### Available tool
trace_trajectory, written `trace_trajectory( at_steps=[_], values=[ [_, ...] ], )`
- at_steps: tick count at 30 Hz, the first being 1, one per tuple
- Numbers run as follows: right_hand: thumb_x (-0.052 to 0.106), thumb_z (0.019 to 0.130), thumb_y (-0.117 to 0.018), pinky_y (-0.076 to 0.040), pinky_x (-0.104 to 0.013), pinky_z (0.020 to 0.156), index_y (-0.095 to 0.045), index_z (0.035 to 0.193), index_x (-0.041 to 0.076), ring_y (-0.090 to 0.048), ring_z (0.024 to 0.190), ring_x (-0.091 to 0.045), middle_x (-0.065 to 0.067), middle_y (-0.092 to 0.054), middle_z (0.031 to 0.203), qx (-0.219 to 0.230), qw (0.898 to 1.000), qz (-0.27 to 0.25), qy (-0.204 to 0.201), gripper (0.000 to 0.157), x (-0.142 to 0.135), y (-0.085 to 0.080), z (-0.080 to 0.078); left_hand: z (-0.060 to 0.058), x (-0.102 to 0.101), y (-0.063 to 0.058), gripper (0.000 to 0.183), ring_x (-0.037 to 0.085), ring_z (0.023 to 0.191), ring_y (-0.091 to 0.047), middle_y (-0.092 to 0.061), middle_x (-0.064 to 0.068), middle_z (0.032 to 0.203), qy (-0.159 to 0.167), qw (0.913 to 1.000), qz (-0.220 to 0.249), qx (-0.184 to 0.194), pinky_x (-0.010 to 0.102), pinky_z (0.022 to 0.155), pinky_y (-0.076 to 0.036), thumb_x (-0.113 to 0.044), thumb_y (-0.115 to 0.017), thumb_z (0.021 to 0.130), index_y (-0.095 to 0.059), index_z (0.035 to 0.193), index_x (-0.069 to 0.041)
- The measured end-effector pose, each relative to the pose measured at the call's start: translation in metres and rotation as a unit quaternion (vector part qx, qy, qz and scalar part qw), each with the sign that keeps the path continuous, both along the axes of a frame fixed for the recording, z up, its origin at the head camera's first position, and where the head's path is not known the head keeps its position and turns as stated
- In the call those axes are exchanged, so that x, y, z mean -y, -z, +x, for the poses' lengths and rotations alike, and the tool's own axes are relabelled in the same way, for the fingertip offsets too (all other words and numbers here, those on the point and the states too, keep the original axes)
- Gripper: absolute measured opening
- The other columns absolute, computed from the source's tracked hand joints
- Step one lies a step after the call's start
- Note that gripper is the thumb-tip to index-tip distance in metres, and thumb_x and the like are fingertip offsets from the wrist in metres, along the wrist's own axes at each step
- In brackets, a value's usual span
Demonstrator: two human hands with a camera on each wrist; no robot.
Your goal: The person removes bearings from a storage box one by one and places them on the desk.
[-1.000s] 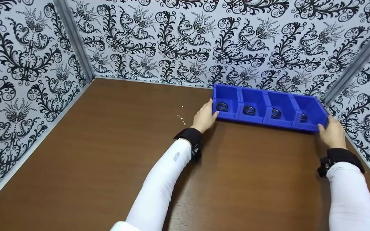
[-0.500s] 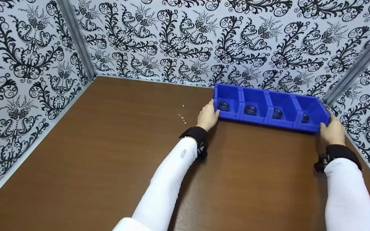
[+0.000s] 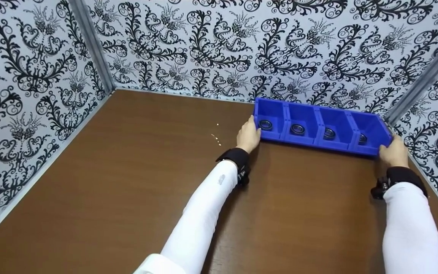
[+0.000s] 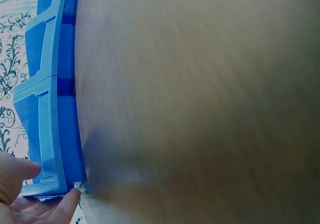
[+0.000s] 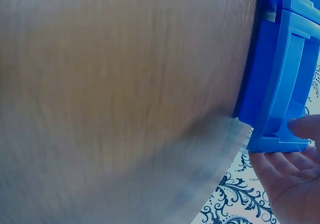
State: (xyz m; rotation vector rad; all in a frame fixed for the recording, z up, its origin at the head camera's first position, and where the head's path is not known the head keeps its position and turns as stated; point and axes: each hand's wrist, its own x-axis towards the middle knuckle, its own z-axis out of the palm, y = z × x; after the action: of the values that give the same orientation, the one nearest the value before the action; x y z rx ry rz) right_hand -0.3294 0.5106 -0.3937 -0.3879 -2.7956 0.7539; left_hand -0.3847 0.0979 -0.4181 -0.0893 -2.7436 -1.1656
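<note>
A row of joined blue storage bins [image 3: 306, 143] sits at the back right of the table against the patterned wall. Each compartment holds a dark ring-shaped bearing [image 3: 297, 129]. At the row's left end my left hand [image 3: 248, 137] grips the end bin; in the left wrist view its thumb [image 4: 29, 169] lies over the front rim and the fingers are on the outer side. My right hand [image 3: 394, 153] holds the opposite end. There the right wrist view has the thumb [image 5: 303, 127] at the front opening, with the fingers against the outside wall.
Brown wood-grain table [image 3: 127, 171] spreads to the left and in front of the bins. Small pale specks [image 3: 216, 139] lie left of the left hand. Patterned walls [image 3: 158, 49] with grey metal posts [image 3: 93, 49] close off the back and sides.
Both hands stay on the ends of the bins. The left forearm has shifted a little to the right and the right forearm slightly left. The bins show no clear movement against the wall.
</note>
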Motion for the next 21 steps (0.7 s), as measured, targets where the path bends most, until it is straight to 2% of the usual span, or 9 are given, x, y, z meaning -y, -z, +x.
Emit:
trace_trajectory(
  at_steps=[6,11,21],
  values=[
    [0.003,0.093,-0.038,-0.026,-0.072,0.116,-0.018,0.146,-0.027,-0.031,0.132,-0.071,-0.056,-0.032,0.140,-0.006,1.000,0.016,-0.016,0.065,-0.0033,0.0026,-0.0046,-0.0051,0.0002,-0.0017,0.056,0.036,0.122,-0.068,-0.067,0.018,0.138,0.001,0.9999,-0.009,-0.006,0.048,0.103,-0.056,-0.017,-0.061,0.102,-0.043,0.154,-0.003],
    [0.002,0.091,-0.036,-0.027,-0.073,0.115,-0.018,0.146,-0.028,-0.033,0.131,-0.071,-0.056,-0.033,0.138,0.003,1.000,0.009,-0.021,0.065,-0.0052,0.0021,-0.0080,-0.0068,0.0005,-0.0071,0.056,0.036,0.120,-0.069,-0.069,0.017,0.135,-0.009,0.9999,-0.011,-0.006,0.048,0.101,-0.057,-0.016,-0.061,0.102,-0.043,0.154,-0.005],
    [-0.003,0.088,-0.033,-0.026,-0.069,0.120,-0.019,0.152,-0.020,-0.032,0.137,-0.067,-0.051,-0.032,0.146,-0.008,1.000,-0.015,0.015,0.068,-0.0016,0.0048,-0.0076,-0.0067,-0.0033,-0.0068,0.041,0.036,0.115,-0.072,-0.073,0.016,0.127,-0.023,0.9996,-0.011,-0.011,0.048,0.096,-0.059,-0.012,-0.057,0.102,-0.055,0.142,-0.007]
  ],
)
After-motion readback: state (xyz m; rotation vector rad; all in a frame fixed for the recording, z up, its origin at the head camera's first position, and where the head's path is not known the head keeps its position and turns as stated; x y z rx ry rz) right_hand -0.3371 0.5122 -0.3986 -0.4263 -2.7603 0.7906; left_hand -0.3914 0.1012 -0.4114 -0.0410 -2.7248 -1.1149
